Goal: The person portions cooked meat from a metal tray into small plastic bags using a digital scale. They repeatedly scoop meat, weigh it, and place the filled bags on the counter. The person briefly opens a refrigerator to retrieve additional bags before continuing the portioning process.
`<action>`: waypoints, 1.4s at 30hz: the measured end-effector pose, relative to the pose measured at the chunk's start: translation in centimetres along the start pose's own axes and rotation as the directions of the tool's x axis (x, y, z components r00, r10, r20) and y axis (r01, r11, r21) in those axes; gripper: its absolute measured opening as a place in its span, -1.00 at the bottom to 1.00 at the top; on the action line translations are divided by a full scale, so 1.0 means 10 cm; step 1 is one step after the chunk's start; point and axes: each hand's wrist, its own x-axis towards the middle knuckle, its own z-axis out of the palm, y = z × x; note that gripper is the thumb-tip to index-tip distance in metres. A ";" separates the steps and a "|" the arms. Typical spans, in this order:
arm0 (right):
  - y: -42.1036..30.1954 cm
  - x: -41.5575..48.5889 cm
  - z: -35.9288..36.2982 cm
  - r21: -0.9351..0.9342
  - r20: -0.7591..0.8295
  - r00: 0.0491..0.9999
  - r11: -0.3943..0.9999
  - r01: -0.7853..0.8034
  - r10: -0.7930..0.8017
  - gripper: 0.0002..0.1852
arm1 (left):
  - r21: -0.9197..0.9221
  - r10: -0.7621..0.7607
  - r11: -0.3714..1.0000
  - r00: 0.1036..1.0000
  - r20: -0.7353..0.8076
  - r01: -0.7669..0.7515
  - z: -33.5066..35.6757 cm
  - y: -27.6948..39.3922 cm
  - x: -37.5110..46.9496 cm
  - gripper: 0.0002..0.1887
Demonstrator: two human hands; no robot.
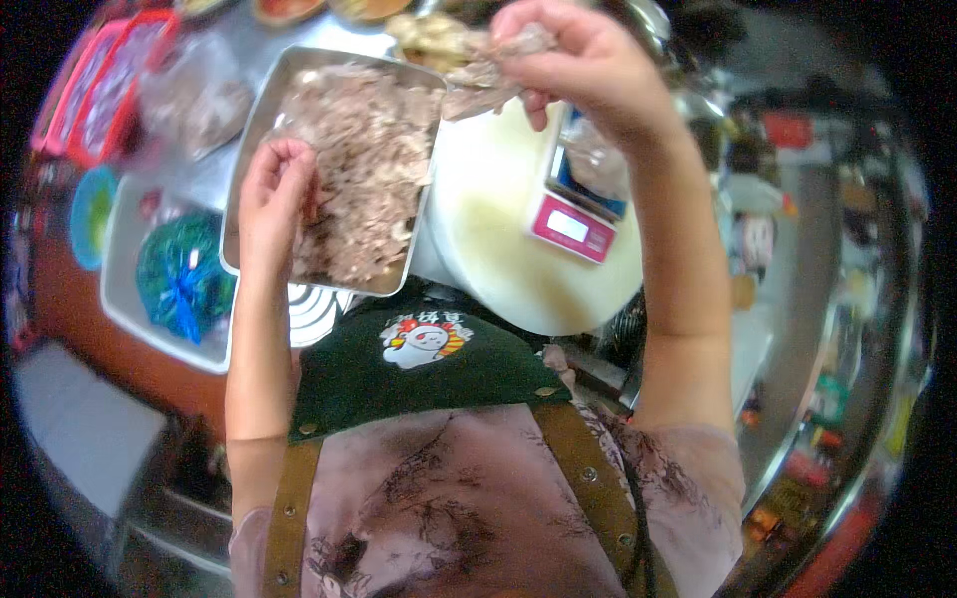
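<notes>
A rectangular metal tray (pixel 241 161) holds a heap of sliced, cooked-looking meat (pixel 366 172). Over the tray's left part is my left hand (pixel 280 183), its fingers curled together; whether a piece is between them cannot be told. My right hand (pixel 568 60) pinches strips of the meat (pixel 478 82) above the far edge of a round white board (pixel 486 217). On that board, beneath my right forearm, stands a kitchen scale (pixel 572 226) with a pink front and a lit display, a clear plastic bag (pixel 598 157) on its platform.
Left of the tray lie a clear bag of food (pixel 198 105) and red baskets (pixel 112 90). A white tub (pixel 112 299) with a green-blue plastic bag (pixel 183 269) stands nearer, beside a green bowl (pixel 93 217). Pale food pieces (pixel 426 37) and round bowls (pixel 288 9) sit at the back.
</notes>
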 end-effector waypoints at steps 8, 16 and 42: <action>-0.44 -1.29 -0.85 -0.366 -0.489 0.855 0.930 -0.019 -0.175 -0.83 | 0.244 0.077 0.945 0.874 0.480 -0.218 1.49 0.32 0.10 -0.67; 0.26 -1.57 -1.01 -0.586 -0.432 0.886 0.799 -0.131 -0.171 -0.76 | 0.486 0.310 0.531 0.692 0.652 -0.695 2.63 -0.14 0.42 -0.67; 0.56 -1.43 -1.05 -0.745 -0.419 0.796 0.667 -0.025 -0.437 -0.82 | 0.416 0.247 0.746 0.795 0.554 -0.521 2.57 -0.04 0.35 -0.62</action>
